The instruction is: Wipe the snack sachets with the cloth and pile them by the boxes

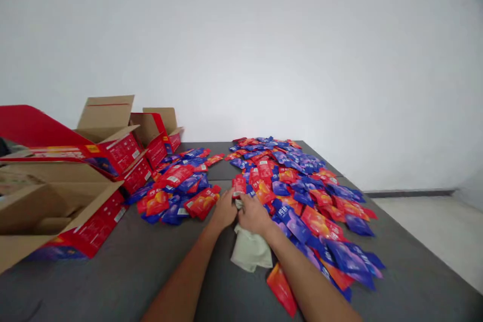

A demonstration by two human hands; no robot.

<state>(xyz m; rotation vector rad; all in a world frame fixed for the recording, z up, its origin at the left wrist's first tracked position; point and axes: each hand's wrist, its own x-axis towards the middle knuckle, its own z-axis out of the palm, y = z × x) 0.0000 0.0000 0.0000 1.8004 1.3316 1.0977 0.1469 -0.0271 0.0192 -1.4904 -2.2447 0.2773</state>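
Observation:
My left hand (225, 210) and my right hand (253, 215) meet at the middle of the table, fingers closed. A red packet (238, 184) stands up between them, with my left fingers on its left side. From under my right hand a pale cloth (252, 251) hangs down onto the table, and a bit of it shows between both hands at the packet's lower end. Just right of my right hand begins a large spread of red and blue packets (298, 221). One red-orange packet (281, 289) lies near my right forearm.
On the left lies a smaller heap of red and blue packets (177, 176). Beside it stand several open red cardboard boxes (100, 219) with raised flaps. The dark table (124, 282) ends at a white wall (241, 50) behind and a pale floor (433, 216) on the right.

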